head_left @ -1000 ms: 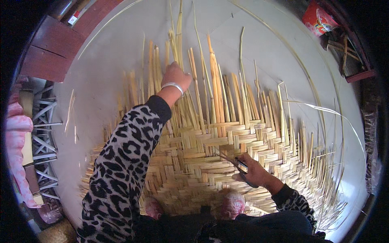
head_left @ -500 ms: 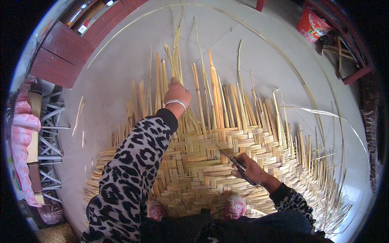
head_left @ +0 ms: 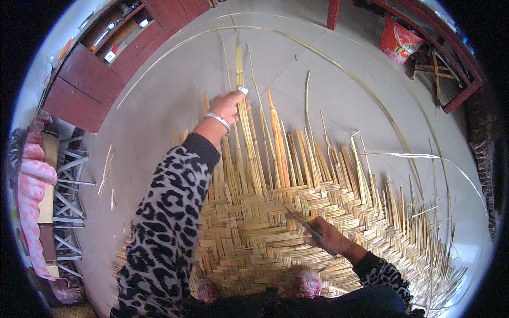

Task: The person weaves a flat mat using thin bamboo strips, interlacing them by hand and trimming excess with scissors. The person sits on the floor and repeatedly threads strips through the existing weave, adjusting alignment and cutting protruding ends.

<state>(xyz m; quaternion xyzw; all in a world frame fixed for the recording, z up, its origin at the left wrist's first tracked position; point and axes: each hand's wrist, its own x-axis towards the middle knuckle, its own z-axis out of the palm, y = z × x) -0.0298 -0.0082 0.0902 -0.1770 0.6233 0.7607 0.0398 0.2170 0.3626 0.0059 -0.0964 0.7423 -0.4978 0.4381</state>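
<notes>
A woven mat (head_left: 254, 222) of pale yellow split reeds lies on the floor, its loose strip ends sticking out on the far side. Over those ends my left hand (head_left: 228, 107), with a silver bracelet at the wrist, is closed around a few long reed strips (head_left: 251, 153). Something white shows at its thumb; what it is I cannot make out. Low over the right half of the mat, my right hand (head_left: 330, 236) grips a knife (head_left: 303, 223). Its narrow pointed blade is directed away to the upper left, and fingers partly hide the handle.
Dark red cabinets (head_left: 74, 100) stand at the far left. A folding metal frame (head_left: 69, 183) is beside a pink cloth (head_left: 34, 180). A red bucket (head_left: 398, 43) sits far right. Long thin reeds (head_left: 366, 74) curve across the tiled floor. My shoes (head_left: 307, 284) rest on the mat.
My left hand has shifted its grip on the reed strips; its thumb, with something white on it, now shows. The view has tilted slightly. My right hand still holds the knife in nearly the same place.
</notes>
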